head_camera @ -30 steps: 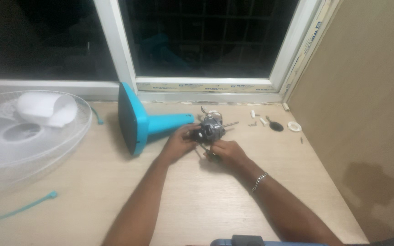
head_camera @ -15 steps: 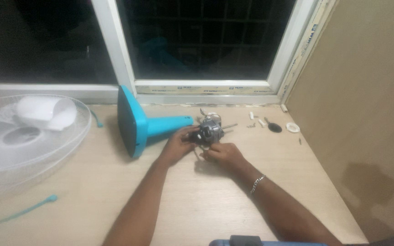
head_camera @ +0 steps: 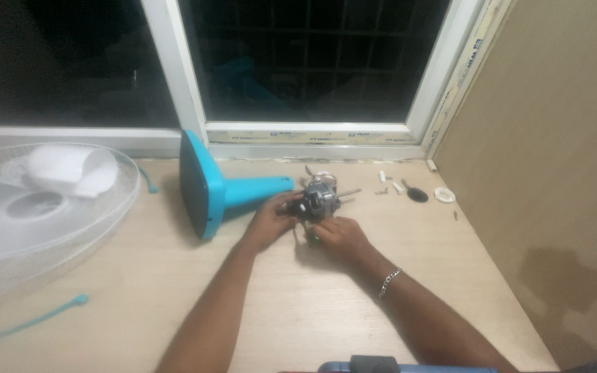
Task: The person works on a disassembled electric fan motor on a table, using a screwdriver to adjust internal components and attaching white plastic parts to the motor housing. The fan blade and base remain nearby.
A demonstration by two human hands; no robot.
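Left hand [head_camera: 269,222] closed round the near side of the bare fan motor [head_camera: 320,197], apparently steadying it. Right hand [head_camera: 336,237] curled at the motor's underside, fingertips hidden; hold on any small part not discernible. Motor near the far edge of the wooden surface [head_camera: 298,304], at the neck of the overturned blue fan base [head_camera: 209,188]. Loose small parts [head_camera: 416,193] toward the far right corner; white fan guard [head_camera: 43,207] at the left edge; dark window [head_camera: 312,62] behind.

Both hands' fingers [head_camera: 291,204] partly hide the motor [head_camera: 320,197]; grip perhaps closed, unclear
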